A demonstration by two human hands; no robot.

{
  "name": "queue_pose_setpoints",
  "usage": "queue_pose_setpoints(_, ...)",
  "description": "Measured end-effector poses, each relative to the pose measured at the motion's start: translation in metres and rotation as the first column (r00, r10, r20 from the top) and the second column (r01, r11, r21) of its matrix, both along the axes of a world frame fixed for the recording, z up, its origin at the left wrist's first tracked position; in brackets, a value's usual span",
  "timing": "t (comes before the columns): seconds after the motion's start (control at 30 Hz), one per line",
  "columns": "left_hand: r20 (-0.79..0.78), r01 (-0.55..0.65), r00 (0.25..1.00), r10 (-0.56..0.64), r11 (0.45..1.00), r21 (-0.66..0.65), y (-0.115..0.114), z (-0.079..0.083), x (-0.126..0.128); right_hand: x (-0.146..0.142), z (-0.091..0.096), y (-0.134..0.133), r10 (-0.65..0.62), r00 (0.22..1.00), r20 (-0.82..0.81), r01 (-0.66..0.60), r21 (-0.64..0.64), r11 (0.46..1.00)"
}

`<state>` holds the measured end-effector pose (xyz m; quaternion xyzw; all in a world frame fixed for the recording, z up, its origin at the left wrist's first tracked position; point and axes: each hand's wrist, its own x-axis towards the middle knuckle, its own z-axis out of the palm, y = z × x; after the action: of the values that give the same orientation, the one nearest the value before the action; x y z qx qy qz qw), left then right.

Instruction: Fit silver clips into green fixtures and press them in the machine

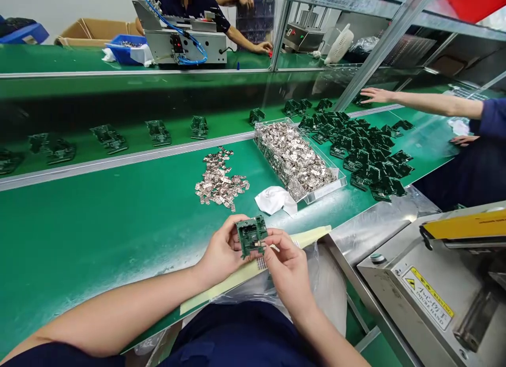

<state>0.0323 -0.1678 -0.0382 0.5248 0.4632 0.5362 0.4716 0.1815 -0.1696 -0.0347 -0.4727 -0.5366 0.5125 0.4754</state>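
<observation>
Above the table's front edge, a green plastic housing (248, 234) with an open, slotted interior rests in my left hand (221, 253), whose fingers wrap its left side and back. Thumb and forefinger of my right hand (290, 267) pinch together at the lower right of the housing. A small metal part (258, 244) shows right by those fingertips, partly hidden. Loose metal parts (221, 182) lie in a pile beyond my hands. A clear tray (322, 195) filled with similar parts stands to the right of the pile, beside a crumpled white cloth (275, 200).
Many green housings (367, 151) are heaped right of the tray. More housings (158, 132) sit spaced along the green belt behind the metal rail. A co-worker's hand (377, 95) reaches in from the right. A steel machine (427, 288) with a warning label stands at lower right.
</observation>
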Motion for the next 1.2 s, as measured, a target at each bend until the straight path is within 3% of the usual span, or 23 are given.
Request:
queue_pose_setpoints(0.2, -0.017, -0.035, 0.999, 0.035, 0.999, -0.019, -0.002, 0.009, -0.001, 0.004, 0.017, -0.003, 0.001, 0.997, -0.083, -0.010, -0.101, 0.995)
queue_pose_setpoints(0.37, -0.056, 0.023, 0.998, -0.021, 0.999, 0.040, 0.000, 0.023, 0.014, 0.016, 0.030, -0.004, -0.066, 0.981, -0.184, 0.057, -0.053, 0.997)
queue_pose_setpoints(0.5, -0.136, 0.065, 0.989, -0.056, 0.996, 0.063, -0.001, 0.030, 0.028, 0.028, 0.025, -0.015, -0.107, 0.977, -0.184, 0.110, 0.004, 0.994)
queue_pose_setpoints(0.67, -0.117, 0.108, 0.988, -0.101, 0.993, 0.050, -0.003, 0.022, 0.038, 0.038, 0.017, -0.020, -0.145, 0.986, -0.084, 0.153, 0.093, 0.984)
queue_pose_setpoints(0.9, -0.059, 0.243, 0.968, -0.242, 0.970, 0.003, -0.007, 0.008, 0.042, 0.042, 0.005, -0.024, -0.207, 0.977, -0.048, 0.211, 0.095, 0.973)
queue_pose_setpoints(1.2, 0.004, 0.263, 0.965, -0.264, 0.962, -0.074, -0.008, 0.000, 0.039, 0.032, 0.001, -0.019, -0.310, 0.951, 0.021, 0.306, 0.102, 0.946)
